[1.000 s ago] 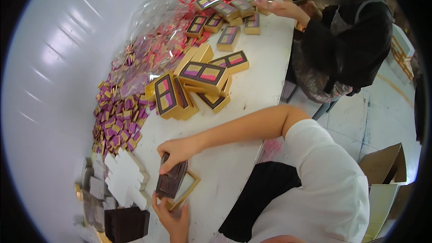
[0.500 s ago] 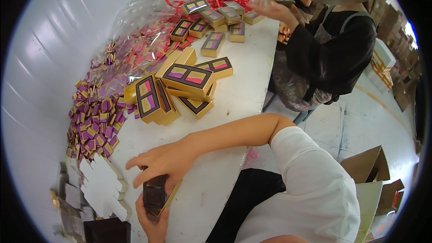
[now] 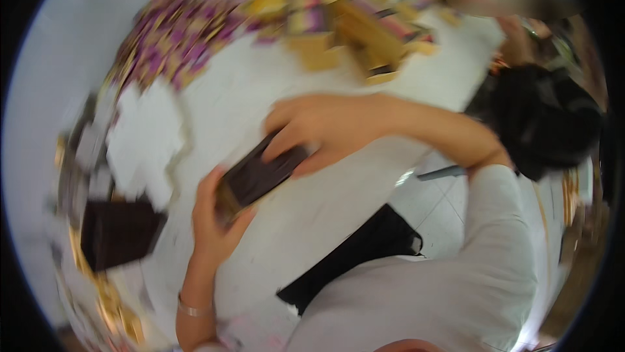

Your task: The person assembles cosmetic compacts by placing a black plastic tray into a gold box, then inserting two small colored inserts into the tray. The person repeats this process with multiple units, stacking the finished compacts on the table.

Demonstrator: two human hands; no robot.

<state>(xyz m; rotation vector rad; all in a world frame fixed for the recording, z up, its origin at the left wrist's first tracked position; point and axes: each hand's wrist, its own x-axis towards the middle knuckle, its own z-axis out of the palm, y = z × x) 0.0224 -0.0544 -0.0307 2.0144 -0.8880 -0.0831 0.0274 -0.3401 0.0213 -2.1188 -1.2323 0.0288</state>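
Observation:
A small gold box with a dark brown insert [image 3: 257, 175] is held between my two hands, tilted with its far end to the right. My left hand [image 3: 218, 222] wraps round the near left end, thumb on one side and fingers on the other. Over the far right end lies my right hand [image 3: 325, 127], its fingers and thumb gripping the insert and the box's edges. Motion blurs the insert, and I cannot make out whether its hollows hold anything.
Gold boxes with purple and pink sweets [image 3: 312, 33] are stacked at the back of the white table [image 3: 312, 209]. Purple and gold wrapped sweets [image 3: 176, 39] heap at the far left. White card sheets [image 3: 146, 143] and dark brown trays [image 3: 120, 231] lie left. A co-worker's dark sleeve [image 3: 540, 111] shows right.
The view has swung, so the table's things sit elsewhere in the picture. Both hands, still on the box, now hold it slanted to the right, with the right hand at its far end.

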